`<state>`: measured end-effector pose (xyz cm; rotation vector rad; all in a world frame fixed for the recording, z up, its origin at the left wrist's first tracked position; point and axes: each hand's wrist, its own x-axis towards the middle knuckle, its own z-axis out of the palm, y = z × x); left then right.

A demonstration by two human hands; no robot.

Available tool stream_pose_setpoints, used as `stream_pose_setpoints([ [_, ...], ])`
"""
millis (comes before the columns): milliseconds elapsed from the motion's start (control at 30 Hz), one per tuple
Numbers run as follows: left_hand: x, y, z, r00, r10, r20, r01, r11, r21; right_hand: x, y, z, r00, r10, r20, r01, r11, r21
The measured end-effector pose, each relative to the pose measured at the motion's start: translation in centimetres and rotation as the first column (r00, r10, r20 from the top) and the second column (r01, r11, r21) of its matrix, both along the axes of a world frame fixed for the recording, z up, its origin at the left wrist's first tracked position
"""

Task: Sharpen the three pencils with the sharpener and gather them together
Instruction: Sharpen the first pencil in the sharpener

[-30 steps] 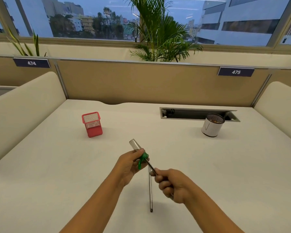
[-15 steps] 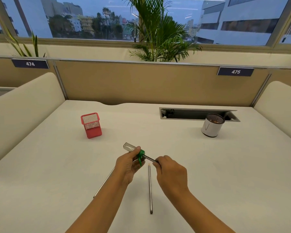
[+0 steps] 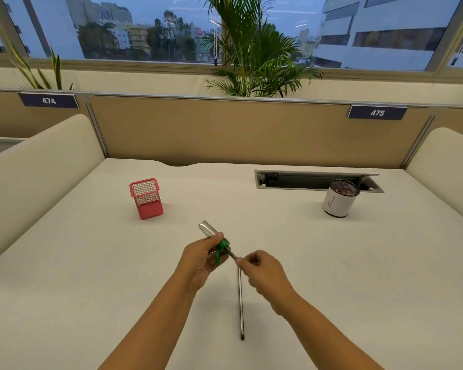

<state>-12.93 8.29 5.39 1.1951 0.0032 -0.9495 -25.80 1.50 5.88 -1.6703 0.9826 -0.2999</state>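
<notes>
**Pencil turned in the sharpener, second one waited below**

The pencil being sharpened sat with its tip inside the green sharpener, only a short dark stretch of it showing between the two hands. The left hand was wrapped around the sharpener, thumb pressed along its clear tube, which jutted up and away toward the red mesh holder. The right hand pinched the pencil just beside the sharpener's mouth, fingertips closed on the shaft.

Compared with half a second ago, the right wrist had rolled and the knuckles lifted, and the tube had swung up more steeply: that read as a twist in progress, one turn of the pencil against the blade. A second ago the right hand sat lower, fist-like, so the grip was being reset between twists.

A second pencil lay on the tabletop directly under the right hand, running toward the camera. The thin one seen left of the forearm half a second ago was now hidden behind the left arm. My call: sharpening was under way, with gathering yet to come. Out on the right stood a white cup, near the cable tray.
</notes>
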Motion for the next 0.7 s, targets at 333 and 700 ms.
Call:
stream_pose_setpoints([
  [333, -0.9, -0.3, -0.3, 0.999, 0.043, -0.016, -0.043, 0.999, -0.01, -0.1, -0.3, -2.8, 0.999, -0.015, -0.04, -0.026, 0.532, -0.847],
  [700, -0.2, 0.3, 0.2, 0.998, -0.055, -0.015, 0.055, 0.998, -0.031, -0.3, -0.2, 0.2, 0.996, -0.01, 0.086, -0.04, 0.824, 0.565],
])
